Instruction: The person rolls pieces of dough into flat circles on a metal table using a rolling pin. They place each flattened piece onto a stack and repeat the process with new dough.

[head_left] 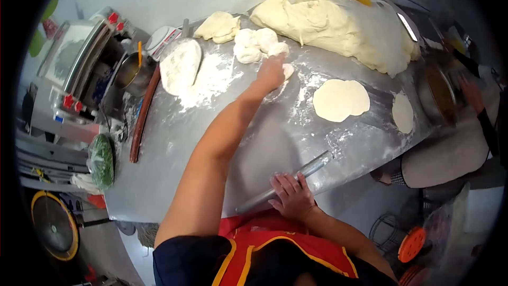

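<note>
My left hand [272, 72] reaches across the floured metal table to a cluster of dough balls [248, 45]. Its fingers are bent against the nearest dough ball [278, 48]; the fingertips are partly hidden. A small dough piece [288, 71] lies right beside this hand. Close to my body, my right hand [292, 195] grips a metal rolling pin [315, 165] that lies slantwise near the table's front edge. Ahead and to the right is a flat rolled sheet of dough [341, 99], two overlapping rounds in outline. Another flat dough round [402, 113] rests near the right edge.
A large dough mass [323, 24] under plastic fills the back. Dough lumps [218, 26] and a floured slab [181, 66] lie at back left. A brown rod [144, 116] and metal pot [128, 74] are left. Another person's hand [471, 92] is near a bowl [438, 95] at right.
</note>
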Demonstrator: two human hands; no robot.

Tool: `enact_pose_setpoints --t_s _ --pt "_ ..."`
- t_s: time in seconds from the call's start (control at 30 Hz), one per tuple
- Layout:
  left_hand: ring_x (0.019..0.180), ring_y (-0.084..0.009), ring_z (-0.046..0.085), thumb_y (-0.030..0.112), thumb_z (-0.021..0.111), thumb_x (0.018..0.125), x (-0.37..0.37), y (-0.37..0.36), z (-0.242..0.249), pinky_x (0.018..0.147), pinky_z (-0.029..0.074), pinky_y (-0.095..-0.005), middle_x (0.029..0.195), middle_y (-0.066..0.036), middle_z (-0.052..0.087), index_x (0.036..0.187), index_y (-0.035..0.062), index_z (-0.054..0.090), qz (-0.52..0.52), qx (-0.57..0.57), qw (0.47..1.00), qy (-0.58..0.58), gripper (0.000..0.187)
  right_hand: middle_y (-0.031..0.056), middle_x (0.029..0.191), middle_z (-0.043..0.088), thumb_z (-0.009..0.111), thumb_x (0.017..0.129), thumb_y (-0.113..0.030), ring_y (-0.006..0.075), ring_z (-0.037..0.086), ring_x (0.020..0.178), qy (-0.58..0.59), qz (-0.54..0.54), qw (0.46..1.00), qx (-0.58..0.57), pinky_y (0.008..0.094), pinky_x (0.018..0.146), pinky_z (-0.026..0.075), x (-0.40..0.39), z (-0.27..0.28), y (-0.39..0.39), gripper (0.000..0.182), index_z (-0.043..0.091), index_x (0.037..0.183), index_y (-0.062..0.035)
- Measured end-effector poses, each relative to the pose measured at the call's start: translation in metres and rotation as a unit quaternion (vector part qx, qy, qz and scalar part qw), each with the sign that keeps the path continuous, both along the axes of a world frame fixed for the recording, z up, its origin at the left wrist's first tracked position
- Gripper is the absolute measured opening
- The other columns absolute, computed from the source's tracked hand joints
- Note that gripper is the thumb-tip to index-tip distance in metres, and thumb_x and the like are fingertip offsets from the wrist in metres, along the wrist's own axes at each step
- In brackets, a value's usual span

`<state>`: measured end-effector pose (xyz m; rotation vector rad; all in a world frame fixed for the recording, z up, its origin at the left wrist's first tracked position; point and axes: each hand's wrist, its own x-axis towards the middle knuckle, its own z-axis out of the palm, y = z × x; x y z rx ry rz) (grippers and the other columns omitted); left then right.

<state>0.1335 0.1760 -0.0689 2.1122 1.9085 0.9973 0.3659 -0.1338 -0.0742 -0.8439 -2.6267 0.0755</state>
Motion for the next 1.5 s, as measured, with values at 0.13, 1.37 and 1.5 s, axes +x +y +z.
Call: enact_pose_setpoints --t_s 0.13,1.37,1.5 --pt "0.117 -0.0384 0.055 0.011 0.056 0.085 0.018 -0.006 -0.048 0.104 0.042 -0.0465 0.115 -0.022 0.063 0.109 -0.0016 0.063 -0.133 0.090 0.985 0.053 0.028 0.0101 0.138 0.049 0.068 0.080 -0.047 0.0266 0.044 0.129 -0.012 -0.005 1.000 0.005 0.0551 0.110 0.029 0.000 -0.008 0.000 0.067 0.052 0.133 -0.0087" --pt "0.129 -0.0368 0.043 0.036 0.064 0.085 -0.033 -0.228 -0.023 0.110 0.031 -0.0522 0.131 -0.018 0.054 0.121 0.0097 0.064 0.101 -0.061 0.992 -0.052 0.045 0.0202 0.127 0.061 0.052 0.097 -0.035 0.0359 0.058 0.117 -0.109 0.156 0.982 -0.019 0.0488 0.103 0.043 0.005 0.047 0.050 0.050 0.054 0.135 -0.0020" --pt "0.107 -0.0353 0.056 0.013 0.069 0.070 -0.040 -0.250 -0.079 0.094 0.045 -0.0468 0.103 -0.015 0.064 0.097 0.0143 0.070 0.107 0.029 0.993 -0.039 0.027 0.0220 0.114 0.056 0.067 0.081 -0.012 0.0422 0.051 0.106 -0.011 0.148 0.986 -0.073 0.0511 0.094 0.039 0.040 -0.008 0.100 0.041 0.057 0.119 -0.0034"
